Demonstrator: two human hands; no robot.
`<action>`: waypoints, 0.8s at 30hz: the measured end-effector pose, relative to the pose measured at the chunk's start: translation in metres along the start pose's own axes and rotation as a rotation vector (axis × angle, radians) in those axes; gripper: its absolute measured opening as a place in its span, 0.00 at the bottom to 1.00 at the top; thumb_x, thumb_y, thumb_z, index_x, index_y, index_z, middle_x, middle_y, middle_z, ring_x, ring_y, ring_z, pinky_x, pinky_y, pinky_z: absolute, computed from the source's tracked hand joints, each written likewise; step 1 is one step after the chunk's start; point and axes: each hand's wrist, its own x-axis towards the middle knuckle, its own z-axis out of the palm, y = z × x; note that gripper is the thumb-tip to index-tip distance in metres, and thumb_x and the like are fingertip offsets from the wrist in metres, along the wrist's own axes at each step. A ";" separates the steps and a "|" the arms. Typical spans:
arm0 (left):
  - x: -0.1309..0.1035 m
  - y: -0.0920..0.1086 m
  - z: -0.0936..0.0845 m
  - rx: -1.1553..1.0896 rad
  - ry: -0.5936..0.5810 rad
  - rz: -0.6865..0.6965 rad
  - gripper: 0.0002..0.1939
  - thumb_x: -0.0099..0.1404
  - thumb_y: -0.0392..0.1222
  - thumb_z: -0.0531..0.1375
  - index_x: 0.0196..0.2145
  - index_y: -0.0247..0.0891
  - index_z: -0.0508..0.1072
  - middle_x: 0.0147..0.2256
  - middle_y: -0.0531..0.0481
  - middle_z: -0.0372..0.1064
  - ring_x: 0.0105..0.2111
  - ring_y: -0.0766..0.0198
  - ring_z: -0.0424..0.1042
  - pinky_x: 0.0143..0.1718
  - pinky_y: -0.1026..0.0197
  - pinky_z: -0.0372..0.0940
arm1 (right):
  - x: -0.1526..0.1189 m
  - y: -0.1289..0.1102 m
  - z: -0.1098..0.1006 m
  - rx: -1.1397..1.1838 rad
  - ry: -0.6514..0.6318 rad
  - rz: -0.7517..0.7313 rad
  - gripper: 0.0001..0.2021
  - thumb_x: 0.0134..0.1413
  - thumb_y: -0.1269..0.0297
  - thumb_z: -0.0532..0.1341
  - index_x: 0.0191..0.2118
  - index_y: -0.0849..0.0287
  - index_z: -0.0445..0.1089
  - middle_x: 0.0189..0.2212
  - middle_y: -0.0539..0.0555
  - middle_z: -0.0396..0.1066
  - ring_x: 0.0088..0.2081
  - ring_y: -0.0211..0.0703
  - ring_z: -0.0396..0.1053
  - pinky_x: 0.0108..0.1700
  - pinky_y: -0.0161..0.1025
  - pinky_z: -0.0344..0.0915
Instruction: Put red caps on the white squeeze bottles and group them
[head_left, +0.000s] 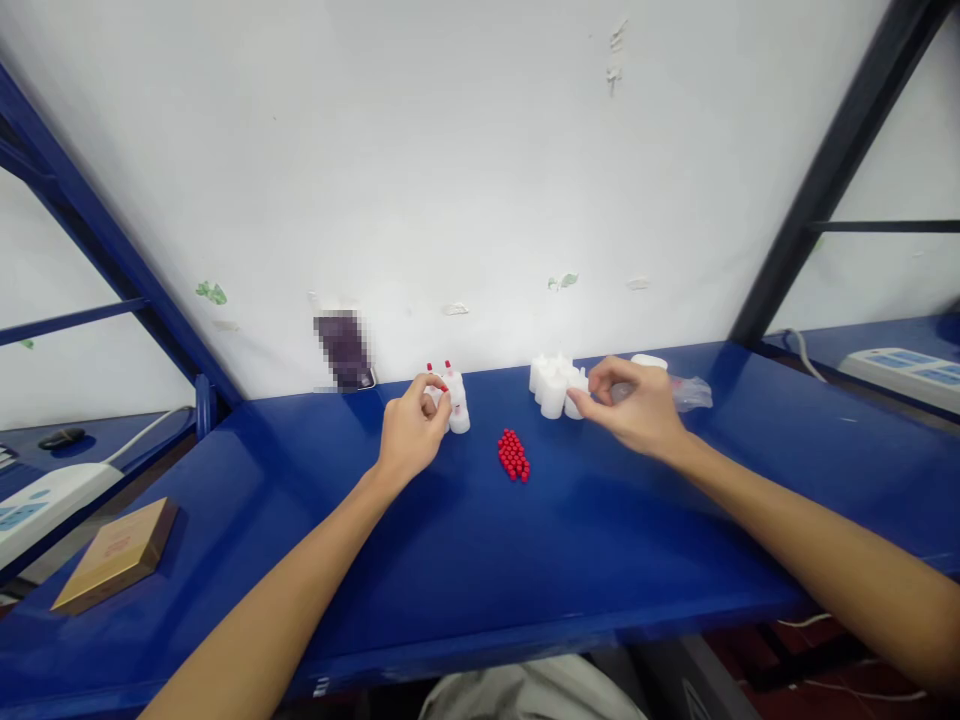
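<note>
Left hand [412, 428]: pinched narrow at red-tipped white plastic bottles [460, 420], hold unclear. Right hand [645, 408]: slightly parted at all-white plastic bottles [553, 396], hold unclear. Between hands: small red plastic caps [514, 458], best pinched singly.

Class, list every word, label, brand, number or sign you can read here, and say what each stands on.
No text reads clearly.
Gold box: reddish print on top, too blurred to read.
Blue table: white mark on the front edge, too small to read.
White bottles: no lettering visible.
</note>
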 end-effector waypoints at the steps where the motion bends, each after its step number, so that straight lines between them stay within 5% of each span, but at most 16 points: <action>1: 0.003 -0.004 -0.002 0.065 -0.013 -0.001 0.07 0.66 0.44 0.55 0.38 0.39 0.70 0.16 0.62 0.55 0.17 0.70 0.57 0.26 0.67 0.53 | 0.002 0.002 -0.002 -0.006 0.025 -0.022 0.11 0.51 0.58 0.63 0.25 0.56 0.63 0.17 0.46 0.59 0.21 0.38 0.57 0.28 0.39 0.57; 9: 0.008 -0.007 0.001 0.370 -0.125 0.045 0.15 0.71 0.47 0.52 0.48 0.42 0.73 0.26 0.53 0.73 0.27 0.61 0.72 0.30 0.64 0.57 | 0.026 0.017 -0.007 0.122 0.132 0.120 0.05 0.49 0.68 0.54 0.32 0.56 0.67 0.24 0.51 0.64 0.29 0.44 0.62 0.34 0.42 0.58; 14: 0.008 -0.005 0.005 0.561 -0.178 0.010 0.17 0.72 0.49 0.50 0.52 0.44 0.73 0.31 0.48 0.77 0.33 0.56 0.76 0.31 0.63 0.60 | 0.044 0.031 0.000 0.385 0.144 0.322 0.09 0.40 0.73 0.52 0.29 0.56 0.66 0.22 0.50 0.64 0.27 0.42 0.62 0.31 0.40 0.56; 18: 0.006 -0.002 0.008 0.575 -0.144 0.039 0.19 0.72 0.48 0.51 0.56 0.45 0.71 0.30 0.47 0.77 0.31 0.56 0.76 0.30 0.62 0.60 | 0.051 0.043 0.005 0.389 0.138 0.347 0.09 0.40 0.72 0.53 0.29 0.57 0.66 0.23 0.49 0.64 0.28 0.41 0.61 0.30 0.38 0.54; 21: 0.000 0.005 0.010 0.464 -0.145 0.156 0.16 0.71 0.44 0.52 0.51 0.42 0.74 0.28 0.50 0.76 0.27 0.60 0.75 0.29 0.64 0.59 | 0.052 0.050 0.010 0.342 0.111 0.303 0.08 0.42 0.71 0.53 0.31 0.56 0.65 0.24 0.49 0.65 0.29 0.41 0.62 0.32 0.38 0.55; 24: -0.012 0.013 0.011 0.306 -0.295 0.433 0.12 0.69 0.40 0.53 0.42 0.40 0.76 0.28 0.51 0.76 0.27 0.65 0.73 0.29 0.65 0.59 | 0.049 0.053 0.017 0.298 0.042 0.255 0.08 0.44 0.70 0.52 0.33 0.56 0.65 0.25 0.48 0.65 0.30 0.41 0.61 0.33 0.38 0.56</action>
